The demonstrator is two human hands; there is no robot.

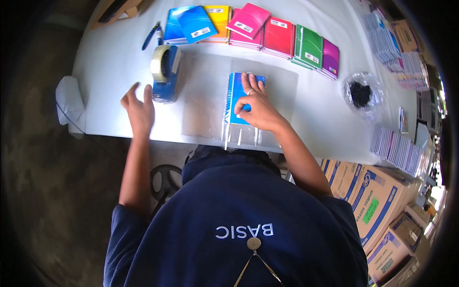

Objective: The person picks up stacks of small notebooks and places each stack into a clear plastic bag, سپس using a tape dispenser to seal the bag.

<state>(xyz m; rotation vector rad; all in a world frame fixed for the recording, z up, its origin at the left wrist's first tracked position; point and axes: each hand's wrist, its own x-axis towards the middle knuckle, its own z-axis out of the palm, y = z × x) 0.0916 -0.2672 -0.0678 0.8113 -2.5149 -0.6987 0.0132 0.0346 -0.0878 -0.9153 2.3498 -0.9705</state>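
A small blue spiral notebook [234,98] lies on a clear plastic sheet [203,112] near the table's front edge. My right hand [258,106] rests on top of this notebook, several fingers stretched out and the index finger bent towards the thumb. To the left, my left hand [139,111] is raised with thumb and fingers apart, holding nothing. Just beyond it stands a blue tape dispenser [165,91] with a roll of clear tape [158,63]. The plastic reaches out below the notebook towards me.
Along the far side lie spiral notebooks in stacks: blue [179,28], yellow [218,21], pink [248,20], red [278,37], green [307,46] and purple [330,56]. A cutter [152,36] lies left. Right are a plastic bag with black stuff [360,93], more notebooks [397,149] and cartons [370,196].
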